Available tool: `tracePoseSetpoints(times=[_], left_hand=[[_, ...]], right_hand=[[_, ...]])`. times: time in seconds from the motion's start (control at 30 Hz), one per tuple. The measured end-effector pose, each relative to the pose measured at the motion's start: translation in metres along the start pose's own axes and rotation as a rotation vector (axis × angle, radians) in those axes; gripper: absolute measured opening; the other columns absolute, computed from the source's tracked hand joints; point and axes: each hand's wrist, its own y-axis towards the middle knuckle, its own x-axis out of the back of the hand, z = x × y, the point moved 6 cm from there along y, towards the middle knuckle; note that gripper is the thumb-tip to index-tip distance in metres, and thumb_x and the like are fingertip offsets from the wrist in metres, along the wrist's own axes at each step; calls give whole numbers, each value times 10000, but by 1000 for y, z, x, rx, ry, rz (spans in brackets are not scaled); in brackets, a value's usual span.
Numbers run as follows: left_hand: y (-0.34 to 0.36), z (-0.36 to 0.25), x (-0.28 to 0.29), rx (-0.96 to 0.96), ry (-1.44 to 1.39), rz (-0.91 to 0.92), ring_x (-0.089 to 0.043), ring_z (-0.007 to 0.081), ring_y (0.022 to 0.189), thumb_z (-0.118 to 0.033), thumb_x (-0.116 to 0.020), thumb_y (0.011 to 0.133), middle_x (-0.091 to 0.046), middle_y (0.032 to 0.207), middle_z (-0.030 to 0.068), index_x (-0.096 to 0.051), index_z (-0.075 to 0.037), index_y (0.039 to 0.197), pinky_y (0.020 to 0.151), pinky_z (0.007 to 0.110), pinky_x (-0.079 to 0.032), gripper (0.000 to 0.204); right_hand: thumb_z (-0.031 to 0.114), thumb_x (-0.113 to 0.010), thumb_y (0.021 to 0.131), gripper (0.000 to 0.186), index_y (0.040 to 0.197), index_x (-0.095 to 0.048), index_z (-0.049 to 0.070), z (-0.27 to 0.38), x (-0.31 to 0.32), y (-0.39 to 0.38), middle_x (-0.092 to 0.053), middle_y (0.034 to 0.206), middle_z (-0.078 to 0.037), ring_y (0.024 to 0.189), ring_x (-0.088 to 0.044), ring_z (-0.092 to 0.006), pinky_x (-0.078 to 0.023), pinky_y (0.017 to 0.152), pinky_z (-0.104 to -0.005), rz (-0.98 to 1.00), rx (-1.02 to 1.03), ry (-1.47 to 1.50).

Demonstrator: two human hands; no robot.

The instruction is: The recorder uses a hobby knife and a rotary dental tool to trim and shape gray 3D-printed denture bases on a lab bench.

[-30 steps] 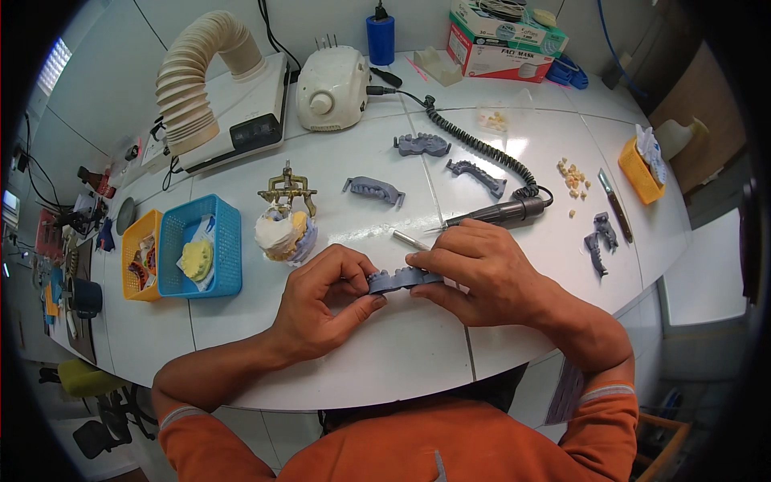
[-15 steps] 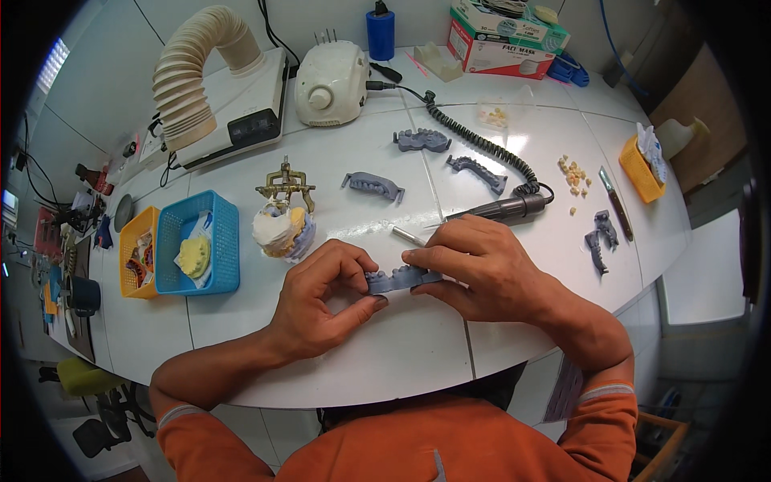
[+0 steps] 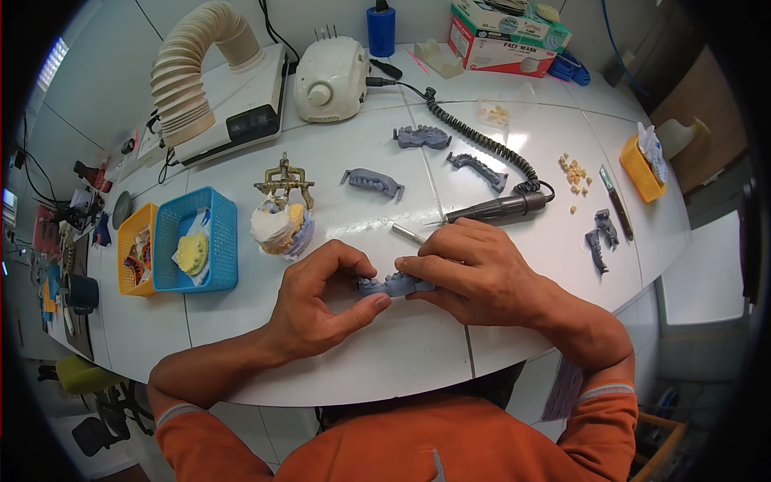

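- Left hand (image 3: 312, 304): thumb and forefinger closed on the left end of a gray model (image 3: 389, 286).
- Model: between both hands, above the table (image 3: 385, 361).
- Right hand (image 3: 486, 271): thumb and fingers pinching its right end.
- Handpiece (image 3: 499, 210): just beyond.

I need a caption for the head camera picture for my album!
The left hand and right hand hold a gray toothed model at a white tiled table.

From far away, I see an orange shirt (image 3: 377, 446) with short sleeves (image 3: 205, 446), gray bands (image 3: 178, 412) on their ends, a little gray stripe (image 3: 438, 464) in front, and bare hands (image 3: 309, 312).
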Motion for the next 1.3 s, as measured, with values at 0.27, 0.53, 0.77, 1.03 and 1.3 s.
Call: tracePoseSetpoints(times=[0.27,0.53,0.77,1.03,1.3], left_hand=[[1,-7,-1,-111,91,71,-718,173,901,-122,-770,1018,-706,1041,115,-712,7,1145,791,308,-577,190],[2,-9,-1,-102,94,87,-725,177,907,-123,-770,1018,-713,1041,120,-715,15,1133,798,303,-585,188],[3,-12,-1,-113,142,107,-732,180,914,-161,-805,1009,-711,1039,116,-714,6,1117,802,304,-597,219],[3,-13,-1,-124,147,125,-750,178,960,-154,-816,995,-719,1083,124,-704,11,1188,854,309,-619,278],[-3,0,-4,-19,-34,113,-769,165,1032,-74,-820,984,-726,1187,148,-595,23,1412,917,303,-648,493]], right_hand=[[117,-933,752,452,1158,-740,78,-3,-1,-1,-606,910,-48,828,-674,-243,-532,737,-406,16,-23,10],[134,-933,768,436,1158,-744,87,-4,-1,-1,-606,910,-50,823,-672,-248,-534,743,-408,20,-30,21],[154,-938,780,427,1157,-746,91,-4,-1,-1,-607,902,-52,813,-674,-249,-529,734,-408,23,-33,17],[162,-930,796,422,1171,-756,72,-6,0,-2,-628,907,-60,813,-684,-259,-547,747,-406,-1,-31,25],[208,-913,848,386,1174,-760,67,-9,7,-1,-649,827,-71,739,-672,-275,-543,679,-413,-89,-53,69]])
